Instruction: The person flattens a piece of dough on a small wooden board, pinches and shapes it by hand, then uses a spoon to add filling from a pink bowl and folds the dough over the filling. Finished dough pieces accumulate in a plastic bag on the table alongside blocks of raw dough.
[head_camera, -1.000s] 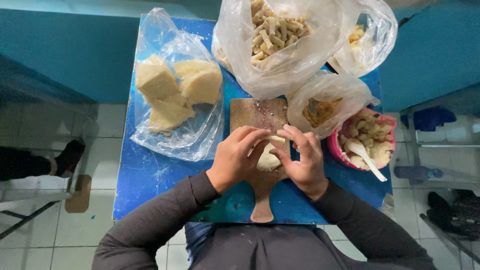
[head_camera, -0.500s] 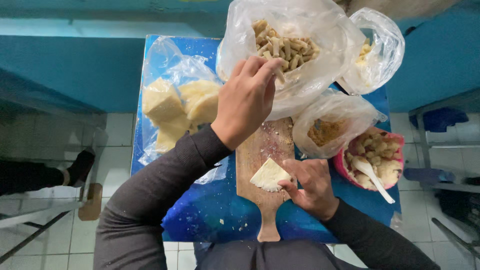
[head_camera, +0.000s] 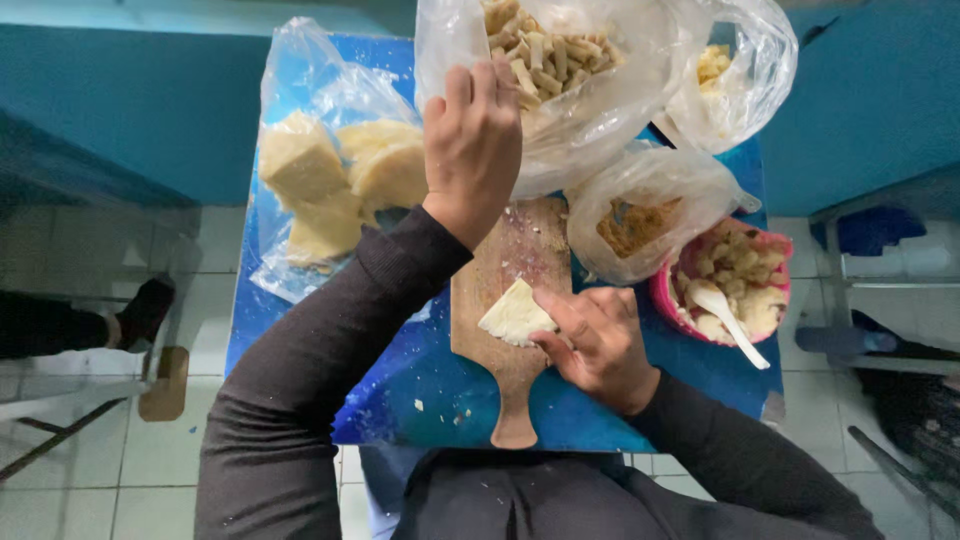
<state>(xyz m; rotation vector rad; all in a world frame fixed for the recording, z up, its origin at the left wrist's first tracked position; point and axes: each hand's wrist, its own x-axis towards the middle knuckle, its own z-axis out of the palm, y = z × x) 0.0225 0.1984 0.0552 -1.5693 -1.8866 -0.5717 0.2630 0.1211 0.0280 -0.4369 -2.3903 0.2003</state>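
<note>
dough piece (head_camera: 516, 314): pale, flat, folded to a rough triangle, lying on wooden board (head_camera: 520, 290) | right hand (head_camera: 600, 345): grip pinching its edge with fingertips | left hand (head_camera: 472, 150): fingers loosely curled, empty, reaching into bag of dough sticks (head_camera: 560, 70) | blue bench (head_camera: 400, 390)

Left hand (head_camera: 472, 150) outstretched, fingers (head_camera: 470, 95) extended; right hand (head_camera: 598, 340) low, fingers (head_camera: 560, 312) curled.

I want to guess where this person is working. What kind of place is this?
Probably a small food-making spot, maybe a home kitchen or stall. A blue table holds a wooden cutting board with folded dough, plastic bags of dough blocks and rolled pieces, and a pink bowl of filling.
</note>
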